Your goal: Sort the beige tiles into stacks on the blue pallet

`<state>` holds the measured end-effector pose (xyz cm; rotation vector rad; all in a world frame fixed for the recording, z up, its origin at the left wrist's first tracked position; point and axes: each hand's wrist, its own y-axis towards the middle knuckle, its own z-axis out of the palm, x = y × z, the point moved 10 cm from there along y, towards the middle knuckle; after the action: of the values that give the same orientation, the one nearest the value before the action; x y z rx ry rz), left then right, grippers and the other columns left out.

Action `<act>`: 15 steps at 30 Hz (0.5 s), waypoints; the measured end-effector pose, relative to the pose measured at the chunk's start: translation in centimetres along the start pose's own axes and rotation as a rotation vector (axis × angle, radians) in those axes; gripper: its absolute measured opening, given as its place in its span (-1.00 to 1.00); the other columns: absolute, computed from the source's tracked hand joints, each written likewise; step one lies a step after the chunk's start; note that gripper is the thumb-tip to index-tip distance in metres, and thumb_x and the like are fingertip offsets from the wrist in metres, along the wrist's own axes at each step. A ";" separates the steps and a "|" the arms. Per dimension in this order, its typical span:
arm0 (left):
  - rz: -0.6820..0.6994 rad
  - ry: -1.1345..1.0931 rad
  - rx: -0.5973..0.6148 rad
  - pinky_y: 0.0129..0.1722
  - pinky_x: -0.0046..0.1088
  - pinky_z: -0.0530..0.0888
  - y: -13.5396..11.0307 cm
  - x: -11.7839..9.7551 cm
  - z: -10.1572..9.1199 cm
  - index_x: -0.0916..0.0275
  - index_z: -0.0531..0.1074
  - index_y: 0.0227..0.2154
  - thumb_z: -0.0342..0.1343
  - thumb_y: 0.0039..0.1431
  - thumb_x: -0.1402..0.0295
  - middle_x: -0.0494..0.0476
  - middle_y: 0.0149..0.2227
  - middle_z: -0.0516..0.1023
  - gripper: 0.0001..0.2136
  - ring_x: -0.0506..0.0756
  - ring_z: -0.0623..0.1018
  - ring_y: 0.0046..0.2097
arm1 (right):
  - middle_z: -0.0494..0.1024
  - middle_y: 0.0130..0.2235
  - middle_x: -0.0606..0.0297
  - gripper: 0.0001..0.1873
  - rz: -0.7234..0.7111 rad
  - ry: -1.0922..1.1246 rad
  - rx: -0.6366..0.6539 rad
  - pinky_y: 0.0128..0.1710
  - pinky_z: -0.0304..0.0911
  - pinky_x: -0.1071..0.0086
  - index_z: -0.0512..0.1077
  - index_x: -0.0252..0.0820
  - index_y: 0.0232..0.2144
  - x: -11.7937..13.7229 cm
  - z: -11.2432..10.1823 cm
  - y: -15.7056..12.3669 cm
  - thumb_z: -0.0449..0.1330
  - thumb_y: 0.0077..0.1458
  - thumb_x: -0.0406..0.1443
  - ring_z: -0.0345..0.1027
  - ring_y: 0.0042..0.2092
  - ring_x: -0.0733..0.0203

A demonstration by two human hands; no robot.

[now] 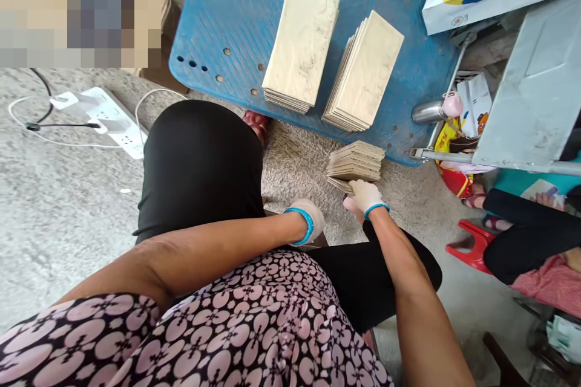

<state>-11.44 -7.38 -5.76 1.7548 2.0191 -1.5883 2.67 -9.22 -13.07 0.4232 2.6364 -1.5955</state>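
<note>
White knitted gloves with blue cuffs cover both my hands. My right hand (364, 196) has its fingers closed on the near end of a small stack of thin wooden boards (356, 160), where a gap parts the lowest boards from the others. This stack is just off the near edge of the blue plastic table (218, 6); what carries its weight is hidden. My left hand (312, 221) is near my lap, left of the right hand, with its fingers out of sight. Two larger board stacks, a left stack (302, 36) and a right stack (365, 69), lie on the table.
A white power strip (115, 121) with cables lies on the floor at left. At the table's right end stand a steel flask (429, 112) and a grey metal panel (526, 78). Another person (531, 242) sits at right by a red stool (472, 248).
</note>
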 end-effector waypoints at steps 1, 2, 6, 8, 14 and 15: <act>0.005 0.009 0.014 -0.07 0.10 0.48 -0.2 -0.1 -0.1 0.40 0.64 -0.24 0.22 0.05 0.57 0.50 -0.27 0.60 -0.80 0.43 0.59 -0.13 | 0.45 -0.06 0.04 -0.64 -0.001 0.000 -0.002 -0.17 0.30 0.25 0.37 -0.19 0.01 -0.1 0.3 0.3 0.18 0.14 -0.30 0.44 -0.07 -0.07; 0.010 0.017 0.026 -0.07 0.12 0.47 -0.3 -0.2 -0.2 0.41 0.63 -0.21 0.20 0.06 0.58 0.52 -0.25 0.60 -0.78 0.45 0.59 -0.13 | 0.44 -0.06 0.05 -0.64 -0.002 0.000 -0.005 -0.17 0.31 0.25 0.37 -0.18 0.01 -0.1 0.6 0.5 0.18 0.13 -0.31 0.44 -0.07 -0.07; 0.014 0.017 0.041 -0.08 0.13 0.47 -0.5 -0.3 -0.5 0.47 0.62 -0.20 0.17 0.08 0.61 0.58 -0.23 0.58 -0.77 0.48 0.58 -0.12 | 0.44 -0.06 0.06 -0.66 0.008 0.011 -0.027 -0.15 0.30 0.26 0.36 -0.18 -0.01 -0.3 1.0 1.0 0.17 0.15 -0.29 0.43 -0.06 -0.05; 0.013 0.008 0.049 -0.08 0.15 0.46 -0.4 -0.3 -0.4 0.49 0.62 -0.23 0.17 0.07 0.62 0.60 -0.25 0.58 -0.79 0.49 0.58 -0.12 | 0.44 -0.07 0.07 -0.66 0.026 0.019 -0.044 -0.14 0.30 0.25 0.35 -0.18 -0.02 -0.6 0.8 1.0 0.19 0.13 -0.29 0.43 -0.06 -0.05; -0.004 -0.068 0.004 -0.09 0.19 0.44 1.0 0.1 0.6 0.50 0.63 -0.31 0.18 0.08 0.58 0.60 -0.30 0.58 -0.85 0.51 0.56 -0.12 | 0.46 -0.10 0.08 -0.69 0.099 0.049 -0.115 -0.15 0.28 0.29 0.35 -0.19 -0.09 -2.0 -0.5 0.4 0.22 0.09 -0.30 0.43 -0.10 0.01; -0.008 -0.095 -0.018 -0.08 0.19 0.43 1.4 0.3 0.9 0.49 0.63 -0.35 0.21 0.05 0.58 0.59 -0.32 0.58 -0.88 0.51 0.56 -0.12 | 0.47 -0.11 0.10 -0.72 0.102 0.063 -0.137 -0.17 0.27 0.31 0.36 -0.19 -0.11 -2.1 -0.8 0.2 0.22 0.10 -0.31 0.43 -0.12 0.03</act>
<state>-10.98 -7.96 -7.26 1.6348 1.9936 -1.6175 4.87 -8.94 -12.53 0.6000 2.6997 -1.3853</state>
